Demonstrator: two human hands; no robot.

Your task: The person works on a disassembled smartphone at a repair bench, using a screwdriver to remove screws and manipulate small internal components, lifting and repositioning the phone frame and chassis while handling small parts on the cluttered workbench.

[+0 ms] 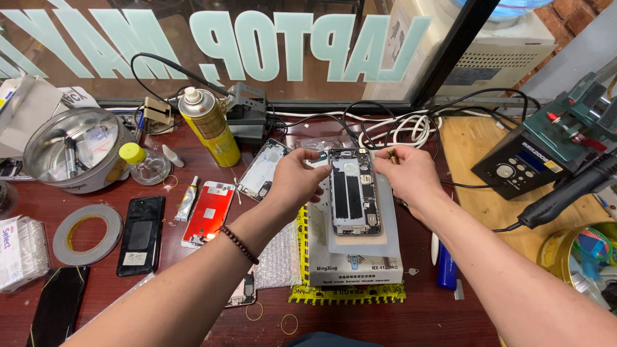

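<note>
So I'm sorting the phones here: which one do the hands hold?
The opened phone with its insides showing, between both hands over the grey pad; the others lie untouched to its left.

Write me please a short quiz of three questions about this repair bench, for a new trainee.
1. True or false: both hands touch the opened phone.
2. What stands left of the left hand? A) yellow spray can B) green kettle C) red toolbox
3. Fill in: the opened phone lies on a pale ____ on top of a box.

Key
1. True: the right hand and the left hand grip its top corners.
2. A: the yellow spray can.
3. Pad: the pale pad sits on the box.
</note>
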